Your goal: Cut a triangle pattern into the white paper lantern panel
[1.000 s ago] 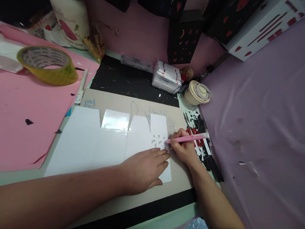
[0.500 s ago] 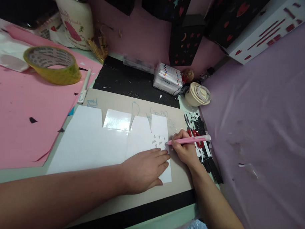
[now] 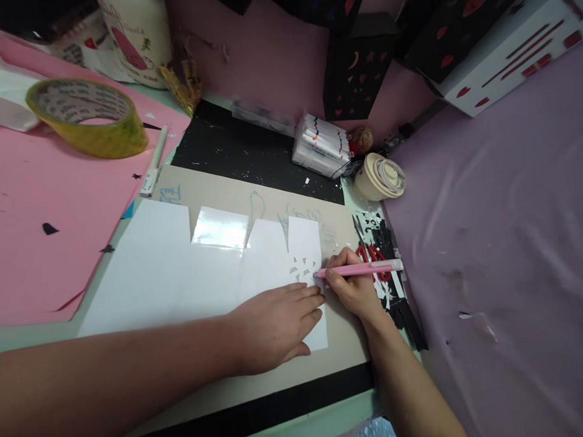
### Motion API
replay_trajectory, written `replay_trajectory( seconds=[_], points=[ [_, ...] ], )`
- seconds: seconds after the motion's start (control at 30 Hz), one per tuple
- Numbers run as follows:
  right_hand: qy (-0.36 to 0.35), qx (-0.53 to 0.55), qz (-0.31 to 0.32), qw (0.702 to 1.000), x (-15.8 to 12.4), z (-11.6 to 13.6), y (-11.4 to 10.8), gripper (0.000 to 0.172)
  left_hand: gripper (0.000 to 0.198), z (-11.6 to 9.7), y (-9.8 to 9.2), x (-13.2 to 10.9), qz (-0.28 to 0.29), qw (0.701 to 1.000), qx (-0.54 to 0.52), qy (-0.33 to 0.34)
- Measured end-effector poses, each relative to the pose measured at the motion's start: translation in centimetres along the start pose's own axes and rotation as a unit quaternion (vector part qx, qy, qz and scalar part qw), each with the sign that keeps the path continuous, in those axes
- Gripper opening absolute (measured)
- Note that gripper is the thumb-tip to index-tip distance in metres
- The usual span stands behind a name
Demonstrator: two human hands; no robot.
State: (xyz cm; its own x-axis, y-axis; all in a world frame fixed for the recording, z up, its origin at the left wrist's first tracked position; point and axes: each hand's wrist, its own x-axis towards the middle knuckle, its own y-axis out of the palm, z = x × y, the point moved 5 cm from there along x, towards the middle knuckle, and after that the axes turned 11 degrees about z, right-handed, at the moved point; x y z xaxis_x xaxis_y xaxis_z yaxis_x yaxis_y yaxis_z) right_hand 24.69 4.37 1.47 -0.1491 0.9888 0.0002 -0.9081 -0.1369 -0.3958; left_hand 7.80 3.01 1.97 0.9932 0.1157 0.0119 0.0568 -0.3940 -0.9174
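A white card sheet (image 3: 198, 279) with notched flaps along its far edge lies on a beige board (image 3: 214, 186). Small angular holes (image 3: 303, 268) are cut through its right panel. My left hand (image 3: 278, 324) rests flat on that panel, fingers stretched out just below the holes. In a pinch grip, my right hand (image 3: 351, 286) holds a slim pink craft knife (image 3: 355, 269). The knife's tip touches the card close to its right edge, beside the holes. Its clear back end points to the right.
A yellow tape roll (image 3: 90, 117) and a white pen (image 3: 155, 161) lie on the left by pink paper (image 3: 44, 252). Red-handled scissors (image 3: 378, 266) sit among scraps at right. Behind are a marker case (image 3: 321, 144), a cream cup (image 3: 380, 176) and black decorated boxes (image 3: 360, 69).
The view has shifted slightly, moving the items on the left a little further left. Both hands stay nearly in place, with the knife tip at almost the same spot.
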Motion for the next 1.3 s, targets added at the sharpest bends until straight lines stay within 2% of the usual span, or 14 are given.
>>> replay_trajectory(
  seconds=[0.77, 0.97, 1.3],
  points=[
    [-0.012, -0.013, -0.034, 0.999, 0.19, -0.30, -0.26, 0.021, 0.052, -0.01, -0.10, -0.02, 0.018, 1.000, 0.005, -0.005],
    [-0.028, 0.031, -0.016, 0.999, 0.13, 0.14, 0.02, 0.022, 0.052, -0.07, -0.24, -0.03, 0.006, 1.000, 0.001, 0.001],
    [-0.007, 0.014, -0.001, 1.000, -0.01, -0.07, 0.08, 0.022, 0.052, 0.04, 0.05, 0.07, 0.002, 1.000, 0.000, 0.000]
  ],
)
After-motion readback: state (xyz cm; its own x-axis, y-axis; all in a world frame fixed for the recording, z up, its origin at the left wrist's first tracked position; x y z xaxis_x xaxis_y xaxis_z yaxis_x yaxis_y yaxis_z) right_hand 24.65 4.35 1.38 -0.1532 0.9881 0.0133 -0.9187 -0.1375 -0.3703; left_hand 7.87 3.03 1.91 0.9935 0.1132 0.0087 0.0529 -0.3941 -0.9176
